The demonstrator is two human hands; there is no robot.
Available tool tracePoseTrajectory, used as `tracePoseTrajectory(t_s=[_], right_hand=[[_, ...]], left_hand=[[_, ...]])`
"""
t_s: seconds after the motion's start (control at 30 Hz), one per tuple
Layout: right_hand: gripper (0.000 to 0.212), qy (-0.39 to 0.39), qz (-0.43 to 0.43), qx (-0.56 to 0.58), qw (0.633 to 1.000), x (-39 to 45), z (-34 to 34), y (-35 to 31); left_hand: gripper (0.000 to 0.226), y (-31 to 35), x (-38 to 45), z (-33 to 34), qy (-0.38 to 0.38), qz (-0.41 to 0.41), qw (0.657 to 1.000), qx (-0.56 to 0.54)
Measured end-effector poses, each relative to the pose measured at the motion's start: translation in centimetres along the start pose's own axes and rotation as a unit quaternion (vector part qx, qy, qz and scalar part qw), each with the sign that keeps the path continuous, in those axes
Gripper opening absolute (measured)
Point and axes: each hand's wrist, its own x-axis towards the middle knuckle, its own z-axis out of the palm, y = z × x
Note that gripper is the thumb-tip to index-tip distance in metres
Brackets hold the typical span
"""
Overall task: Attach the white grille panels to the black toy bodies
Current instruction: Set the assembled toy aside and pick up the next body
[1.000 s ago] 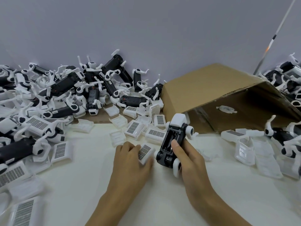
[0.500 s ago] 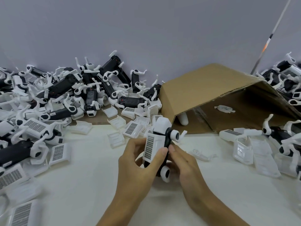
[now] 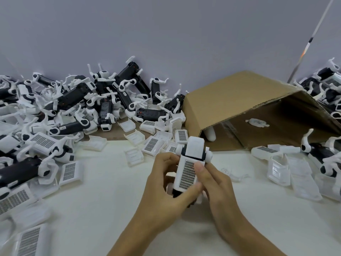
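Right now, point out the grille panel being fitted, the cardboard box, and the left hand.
grille panel [image 3: 186,174], head view, on its dark mesh face.
cardboard box [image 3: 227,100], head view, on its outer top side.
left hand [image 3: 164,183], head view, on the back of the hand.

You won't find any text you can read here. The small white stickers on the black toy bodies [image 3: 72,127] piled left of the cardboard box [image 3: 239,104] carry dark marks (too small and blurred to make out), and the faint print along the box's edge is just as illegible.
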Motion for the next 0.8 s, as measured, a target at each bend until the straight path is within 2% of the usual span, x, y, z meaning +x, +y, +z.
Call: tracePoseTrajectory(t_s=[0.1,0.17,0.27,0.33,0.5,0.6,0.7,0.8], right_hand=[[0.041,0.01,0.011,0.002,1.0,0.16,-0.21,0.02],[0.042,0.022,0.01,-0.003,1.0,0.23,-0.23,-0.13],[0.029,0.052,-0.045,-0.053,0.996,0.3,-0.25,-0.39],[0.024,0.057,-0.046,-0.044,0.996,0.36,-0.27,-0.43],[0.022,0.058,-0.049,-0.073,0.994,0.34,0.09,-0.43],[0.023,0.061,-0.065,-0.108,0.99,0.21,0.12,-0.36],[0.028,0.055,-0.067,-0.093,0.992,0.19,0.34,-0.43],[0.033,0.048,-0.057,-0.076,0.994,0.22,0.36,-0.43]], left_hand=[[0.031,0.0,0.43,-0.37,-0.005,-0.087,0.988,-0.125],[0.031,0.08,0.6,-0.52,-0.007,-0.104,0.988,-0.112],[0.031,0.17,0.72,-0.78,-0.016,-0.095,0.992,-0.083],[0.034,0.21,0.62,-0.69,-0.022,-0.09,0.993,-0.08],[0.031,0.52,0.45,-0.16,-0.025,-0.095,0.987,-0.127],[0.031,0.74,0.27,0.09,-0.014,-0.07,0.992,-0.108],[0.035,0.67,0.25,0.15,-0.008,-0.06,0.991,-0.121],[0.03,0.69,0.25,0.15,-0.011,-0.058,0.99,-0.131]])
